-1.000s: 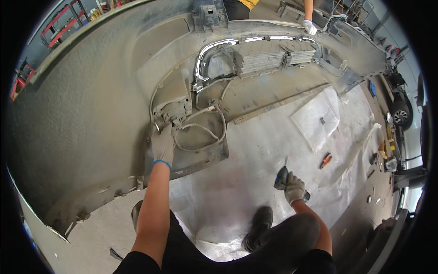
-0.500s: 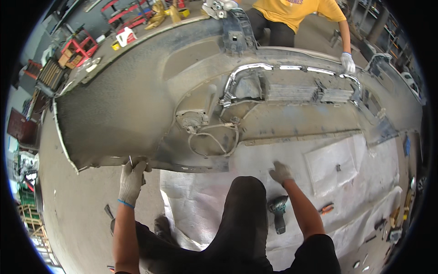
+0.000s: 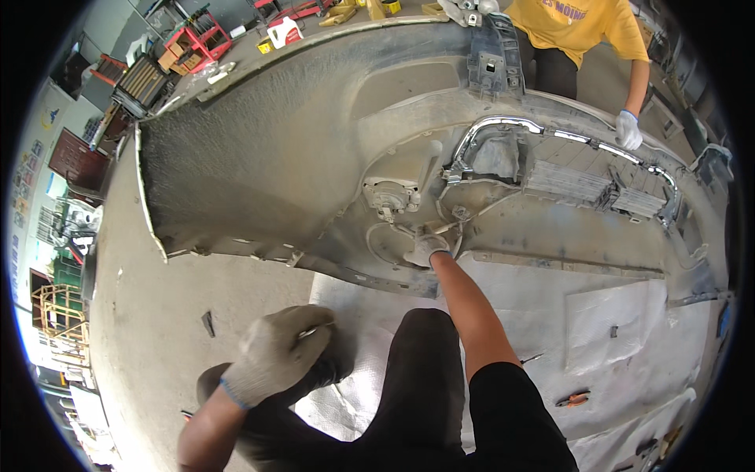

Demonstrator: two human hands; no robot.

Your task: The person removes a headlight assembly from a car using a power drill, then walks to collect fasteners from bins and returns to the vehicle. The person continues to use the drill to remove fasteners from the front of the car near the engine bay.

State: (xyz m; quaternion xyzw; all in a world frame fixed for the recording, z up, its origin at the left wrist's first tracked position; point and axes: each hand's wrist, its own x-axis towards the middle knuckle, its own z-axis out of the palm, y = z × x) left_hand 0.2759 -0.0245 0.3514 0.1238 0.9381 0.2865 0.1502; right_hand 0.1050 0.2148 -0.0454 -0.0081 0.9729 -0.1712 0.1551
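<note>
A: What is the main piece, and what is it made of?

B: A dust-coated vehicle bumper, a molded shell with a grainy, scuffed hollow, lies in front of the person. A band of bright, chrome-like trim curves above a slatted grille, and pale, rippled sheeting spreads below.

A: And the hands?

B: Both wear knit gloves. The right hand reaches forward, arm extended and palm down, to a looped, dusty cable below a rounded lamp unit. Its fingers are bent; whether they grip the cable cannot be told. The left hand, blurred, is raised near the lap, fingers curled around a slim, shiny object, its kind unclear.

A: Which way does it all point?

B: The bumper's long axis sweeps left to right in a bowed arc, inner side facing up, the broad panel at left. One stretch of cable slants up and right toward the grille. At far right, a co-worker's white-gloved hand rests on the upper edge.
</note>
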